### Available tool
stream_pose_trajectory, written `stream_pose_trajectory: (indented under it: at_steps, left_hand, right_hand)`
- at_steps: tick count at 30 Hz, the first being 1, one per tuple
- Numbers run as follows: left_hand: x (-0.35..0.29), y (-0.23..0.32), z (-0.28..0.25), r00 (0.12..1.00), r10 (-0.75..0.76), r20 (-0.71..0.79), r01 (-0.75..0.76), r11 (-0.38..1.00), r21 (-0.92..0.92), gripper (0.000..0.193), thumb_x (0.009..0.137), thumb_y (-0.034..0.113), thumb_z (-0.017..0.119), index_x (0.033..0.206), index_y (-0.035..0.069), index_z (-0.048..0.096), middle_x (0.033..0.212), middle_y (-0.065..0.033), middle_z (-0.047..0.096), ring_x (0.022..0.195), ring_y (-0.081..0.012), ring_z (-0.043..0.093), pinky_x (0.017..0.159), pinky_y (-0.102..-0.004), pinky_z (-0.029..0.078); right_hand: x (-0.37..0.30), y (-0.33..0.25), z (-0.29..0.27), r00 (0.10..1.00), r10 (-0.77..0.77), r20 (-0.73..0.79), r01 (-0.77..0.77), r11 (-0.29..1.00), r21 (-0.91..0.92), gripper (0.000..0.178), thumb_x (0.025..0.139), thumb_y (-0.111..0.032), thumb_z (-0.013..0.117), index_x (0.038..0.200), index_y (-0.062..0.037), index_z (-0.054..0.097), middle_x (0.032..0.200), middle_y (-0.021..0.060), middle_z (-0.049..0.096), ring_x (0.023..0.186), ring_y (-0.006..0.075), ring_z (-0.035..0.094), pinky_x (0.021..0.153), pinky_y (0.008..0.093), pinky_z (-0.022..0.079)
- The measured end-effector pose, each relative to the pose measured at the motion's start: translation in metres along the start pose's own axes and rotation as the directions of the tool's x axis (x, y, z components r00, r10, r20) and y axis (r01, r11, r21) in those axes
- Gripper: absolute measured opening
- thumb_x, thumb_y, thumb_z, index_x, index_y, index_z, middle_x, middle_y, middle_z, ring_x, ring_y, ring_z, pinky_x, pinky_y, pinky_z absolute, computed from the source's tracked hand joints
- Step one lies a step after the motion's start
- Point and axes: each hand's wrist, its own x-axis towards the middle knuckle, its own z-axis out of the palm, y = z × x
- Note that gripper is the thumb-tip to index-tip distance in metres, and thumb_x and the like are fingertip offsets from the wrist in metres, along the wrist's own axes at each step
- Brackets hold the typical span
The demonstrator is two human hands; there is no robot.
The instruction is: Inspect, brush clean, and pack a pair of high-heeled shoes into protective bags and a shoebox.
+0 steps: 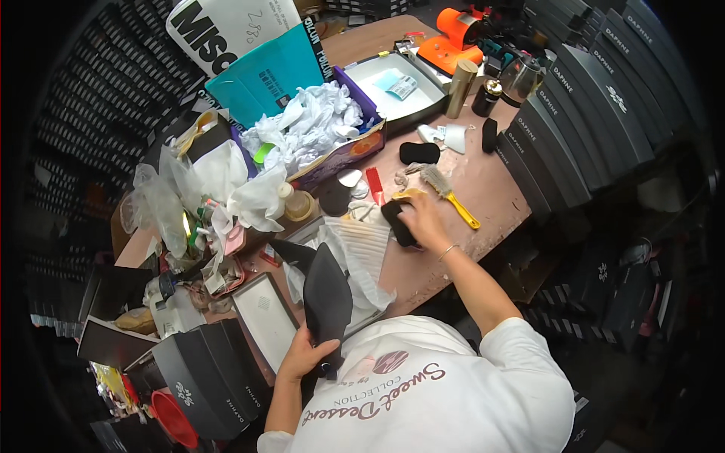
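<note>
My left hand (303, 356) is wrapped round the lower end of a long black shoe (326, 291), its thumb across the front. The shoe is tilted upward, close to my body; I cannot tell which side of it faces me. Farther right, my right hand (424, 220) has its fingers closed on a black pad (395, 220) at the table top. Beside that hand lies a brush with a yellow handle (461, 210). A red-handled brush (374, 183) lies just beyond the pad. Under the shoe is an open box with white wrapping paper (362, 245).
A purple box (340, 162) of crumpled white paper stands at the far side. Behind the right hand are another black pad (419, 153), a gold can (461, 89) and an orange device (451, 54). Dark shoe boxes (578, 113) are stacked at right; a glue bottle (297, 204) stands left.
</note>
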Motion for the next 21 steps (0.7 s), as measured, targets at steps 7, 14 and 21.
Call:
stream_pose_trajectory:
  at_steps: [7,14,21]
  left_hand:
    - [0.005,0.010,0.009,0.972,-0.118,0.204,0.099,0.990,0.100,0.056,0.089,0.008,0.066,0.137,0.001,0.038,0.110,-0.0069,0.059,0.094,-0.0135,0.062,0.085,-0.0280,0.050]
    - [-0.008,0.014,0.013,0.994,-0.077,0.075,0.066,0.987,0.150,0.064,0.085,0.006,0.071,0.139,0.001,0.037,0.109,-0.0070,0.060,0.090,-0.0123,0.062,0.084,-0.0287,0.051]
    - [-0.007,0.016,0.013,0.970,0.052,0.238,-0.143,0.911,0.386,0.057,0.079,0.012,0.079,0.128,-0.002,0.054,0.112,-0.0067,0.064,0.104,-0.0160,0.058,0.092,-0.0302,0.046]
  right_hand:
    - [-0.005,0.165,-0.015,0.984,0.167,0.062,-0.145,0.953,-0.266,0.032,0.085,-0.026,0.067,0.103,-0.0007,0.060,0.101,0.0219,0.062,0.097,0.0401,0.059,0.085,0.0490,0.047]
    - [-0.001,0.094,-0.054,0.809,0.549,0.209,-0.587,0.747,0.312,0.014,0.087,-0.008,0.062,0.096,0.0010,0.058,0.086,0.0129,0.062,0.072,0.0247,0.063,0.063,0.0370,0.050]
    - [-0.029,-0.139,-0.126,0.739,-0.589,0.326,0.556,0.807,0.198,0.039,0.087,-0.014,0.066,0.125,-0.0143,0.060,0.078,0.0085,0.059,0.064,0.0237,0.060,0.058,0.0339,0.049]
